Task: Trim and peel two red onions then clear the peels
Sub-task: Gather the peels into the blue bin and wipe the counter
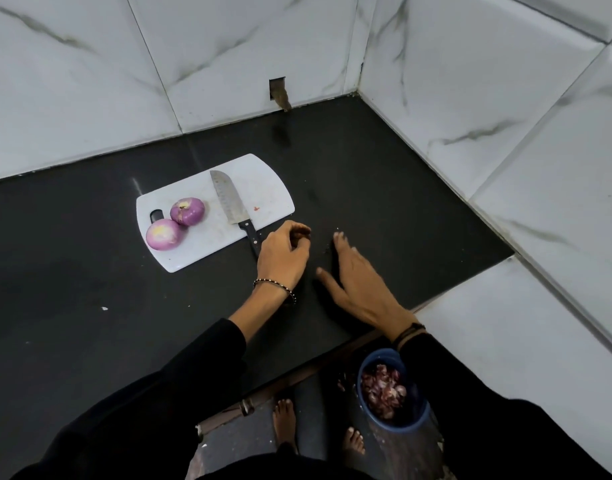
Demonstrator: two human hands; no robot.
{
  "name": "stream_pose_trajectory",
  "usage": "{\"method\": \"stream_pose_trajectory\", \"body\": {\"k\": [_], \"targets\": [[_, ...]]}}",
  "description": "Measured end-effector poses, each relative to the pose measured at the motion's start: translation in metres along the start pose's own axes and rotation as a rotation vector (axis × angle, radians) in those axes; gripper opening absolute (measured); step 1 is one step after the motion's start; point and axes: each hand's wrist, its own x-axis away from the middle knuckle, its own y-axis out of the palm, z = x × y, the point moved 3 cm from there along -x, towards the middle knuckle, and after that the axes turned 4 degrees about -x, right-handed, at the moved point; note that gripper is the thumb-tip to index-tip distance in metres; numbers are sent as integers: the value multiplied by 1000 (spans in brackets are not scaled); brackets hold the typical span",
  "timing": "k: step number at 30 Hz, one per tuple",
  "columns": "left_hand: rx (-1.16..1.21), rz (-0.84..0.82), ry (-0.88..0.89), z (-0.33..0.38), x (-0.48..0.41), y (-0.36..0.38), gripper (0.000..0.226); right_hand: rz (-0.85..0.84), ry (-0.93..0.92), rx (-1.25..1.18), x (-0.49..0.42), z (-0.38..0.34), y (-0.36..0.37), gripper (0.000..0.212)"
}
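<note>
Two peeled red onions (187,211) (163,234) lie side by side on the left of a white cutting board (263,188). A knife (230,202) rests on the board, its black handle reaching over the near edge. My left hand (283,254) hovers just right of the board with its fingers curled, pinching a few dark peel scraps. My right hand (356,282) lies flat and open on the black counter (89,271), beside the left hand. Below the counter edge a blue bin (420,419) holds purple peels (382,389).
White marble-look tiled walls close the counter at the back and right, meeting in a corner. A small dark hole (277,88) sits low in the back wall. My bare feet (285,420) stand on the floor beside the bin. A white speck (104,309) lies on the counter.
</note>
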Motion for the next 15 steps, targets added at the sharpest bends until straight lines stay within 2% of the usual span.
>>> {"method": "stream_pose_trajectory", "body": {"k": [2, 4, 7, 11, 15], "targets": [[-3, -4, 6, -1, 0, -2, 21, 42, 72, -28, -11, 10, -9, 83], [-5, -16, 9, -3, 0, -3, 21, 5, 99, -13, -20, 17, -15, 80], [5, -30, 13, -9, 1, -5, 21, -57, 17, -2, -19, 16, -17, 80], [27, -47, 1, -16, 4, -4, 20, -135, -60, -131, 7, 12, -16, 73], [48, -33, 10, -16, 3, -9, 20, -37, -6, -238, 28, 16, -17, 75]]}}
